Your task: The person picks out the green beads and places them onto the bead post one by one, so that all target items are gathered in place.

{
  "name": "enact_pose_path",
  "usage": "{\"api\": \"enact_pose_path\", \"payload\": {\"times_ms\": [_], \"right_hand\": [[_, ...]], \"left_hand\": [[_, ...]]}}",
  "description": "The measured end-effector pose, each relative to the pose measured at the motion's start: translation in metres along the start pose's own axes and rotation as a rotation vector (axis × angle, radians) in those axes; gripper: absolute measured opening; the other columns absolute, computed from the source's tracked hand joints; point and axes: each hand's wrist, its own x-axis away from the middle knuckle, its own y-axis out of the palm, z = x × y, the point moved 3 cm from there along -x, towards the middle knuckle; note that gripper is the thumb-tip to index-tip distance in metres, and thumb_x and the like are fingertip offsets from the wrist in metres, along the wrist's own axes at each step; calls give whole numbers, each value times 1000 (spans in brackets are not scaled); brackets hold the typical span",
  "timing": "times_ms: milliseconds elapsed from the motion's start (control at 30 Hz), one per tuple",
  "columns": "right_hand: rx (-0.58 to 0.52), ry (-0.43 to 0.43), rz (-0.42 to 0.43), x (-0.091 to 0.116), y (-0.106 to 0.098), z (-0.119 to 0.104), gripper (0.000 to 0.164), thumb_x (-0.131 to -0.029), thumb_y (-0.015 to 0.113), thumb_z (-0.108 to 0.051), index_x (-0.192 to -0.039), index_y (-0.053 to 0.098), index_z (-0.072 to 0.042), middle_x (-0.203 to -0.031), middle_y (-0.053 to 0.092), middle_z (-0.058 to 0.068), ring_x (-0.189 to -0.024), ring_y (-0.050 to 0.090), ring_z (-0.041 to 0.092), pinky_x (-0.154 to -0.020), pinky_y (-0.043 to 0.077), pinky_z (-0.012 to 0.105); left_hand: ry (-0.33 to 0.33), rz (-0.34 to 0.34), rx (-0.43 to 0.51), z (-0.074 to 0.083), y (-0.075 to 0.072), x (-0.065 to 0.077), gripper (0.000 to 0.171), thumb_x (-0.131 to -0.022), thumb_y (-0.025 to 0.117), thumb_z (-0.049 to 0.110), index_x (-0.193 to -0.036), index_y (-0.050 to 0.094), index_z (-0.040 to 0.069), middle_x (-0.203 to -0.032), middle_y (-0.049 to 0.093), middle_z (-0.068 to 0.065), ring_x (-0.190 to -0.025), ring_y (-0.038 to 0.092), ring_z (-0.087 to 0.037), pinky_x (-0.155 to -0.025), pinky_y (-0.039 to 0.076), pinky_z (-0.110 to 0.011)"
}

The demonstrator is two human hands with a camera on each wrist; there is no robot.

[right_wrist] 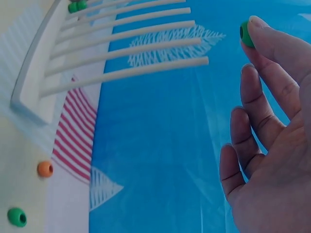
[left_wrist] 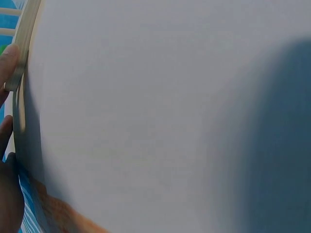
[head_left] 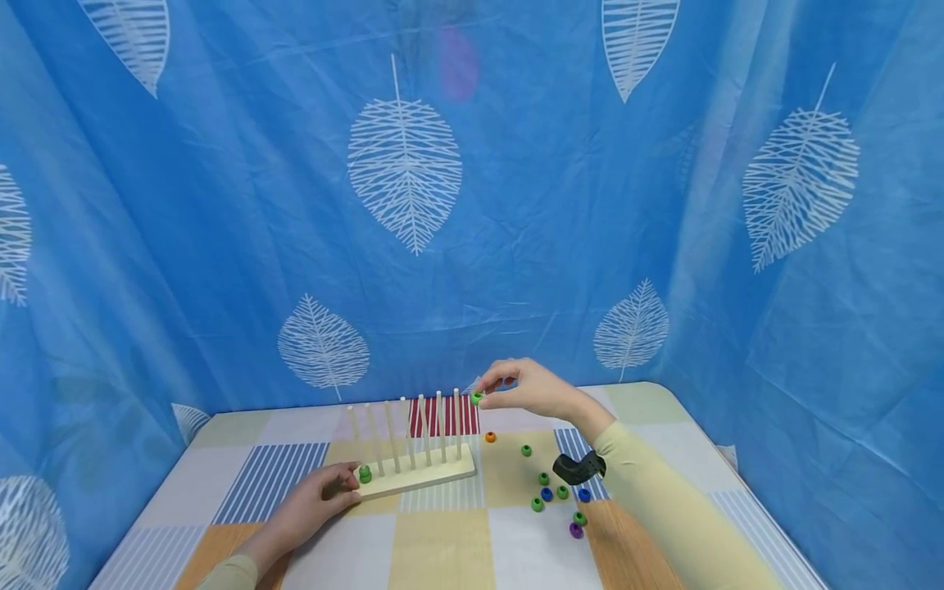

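A cream wooden peg board [head_left: 445, 472] with a row of upright pegs stands on the table. My left hand [head_left: 313, 501] grips its left end between thumb and fingers; in the left wrist view, the thumb [left_wrist: 8, 62] lies against the board's edge. Green beads [head_left: 365, 474] sit low on the leftmost peg. Thumb and index finger of my right hand [head_left: 537, 388] pinch a green bead [head_left: 477, 399] in the air, just right of the rightmost peg's tip and apart from it. The right wrist view shows the bead's hole [right_wrist: 243, 33] facing the pegs, the other fingers loosely bent.
Loose beads lie right of the board: an orange bead [head_left: 490, 437], several green ones such as this green bead [head_left: 526, 451], a blue bead [head_left: 546, 494], another blue bead [head_left: 584, 496] and a purple bead [head_left: 576, 531]. A blue leaf-print curtain [head_left: 509, 205] rises behind the table.
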Motion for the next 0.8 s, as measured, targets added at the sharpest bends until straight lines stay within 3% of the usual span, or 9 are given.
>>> {"api": "enact_pose_path", "payload": {"times_ms": [500,800], "right_hand": [[-1,-83,-29,-29,14,-30,18,-94,74,-39,-111,76,-32,-111,69,-9,-106,54,17,-90,47,42],[-86,-107,-69,-46,25,-41,16,-95,76,-31,-110,78,-26,-111,70,-7,-107,61,15,-88,55,39]], "left_hand": [[-13,10,-21,-1,2,-3,19,-87,82,26,-90,65,17,-136,64,-14,-132,52,-43,-109,37,-66],[-45,0,15,-2,2,-3,20,-87,83,26,-89,65,16,-135,64,-15,-132,52,-44,-109,37,-67]]}}
